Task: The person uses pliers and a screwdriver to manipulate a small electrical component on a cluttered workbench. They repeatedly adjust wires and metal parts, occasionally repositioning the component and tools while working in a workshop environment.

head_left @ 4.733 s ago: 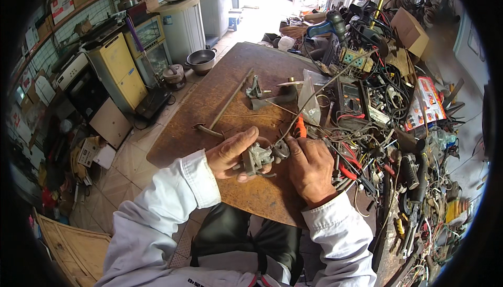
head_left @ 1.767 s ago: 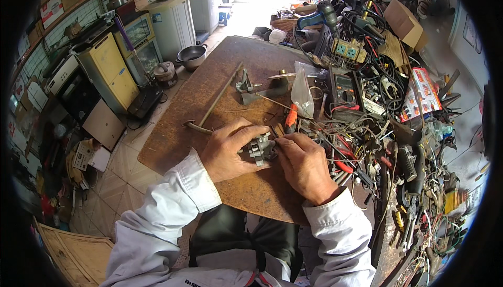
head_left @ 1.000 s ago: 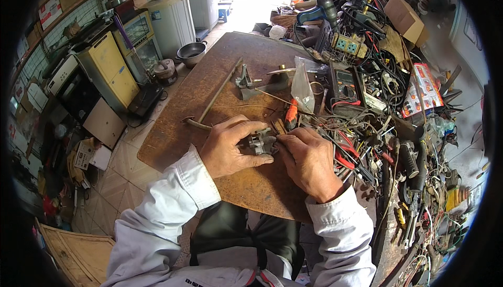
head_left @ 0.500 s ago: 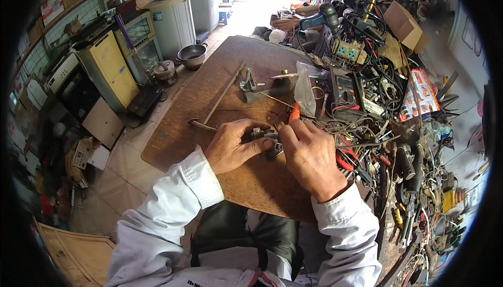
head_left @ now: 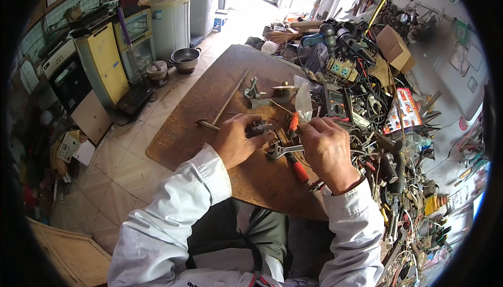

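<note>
My left hand (head_left: 237,141) is closed around a small dark metal part (head_left: 258,129), held over the wooden table (head_left: 209,93). The fingers hide much of that part. To its right, my right hand (head_left: 331,148) is closed, its thumb and fingertips together; whatever they pinch is hidden. An adjustable wrench (head_left: 282,152) lies between the hands, its far end running under the right hand. Below the wrench rests a tool with a red handle (head_left: 298,169). Just beyond the right fingertips stands out an orange handle (head_left: 294,121).
A long metal rod (head_left: 230,98), a metal clamp-like piece (head_left: 253,89) and a clear plastic bag (head_left: 303,101) lie farther back. Tangled cables, tools and a multimeter (head_left: 336,101) crowd the right side. A pot (head_left: 185,60) stands on the floor beyond the table's left edge.
My right hand has drawn away from the metal part, to the right, uncovering the wrench and red-handled tool. My left hand keeps its hold. The whole view has shifted slightly.
</note>
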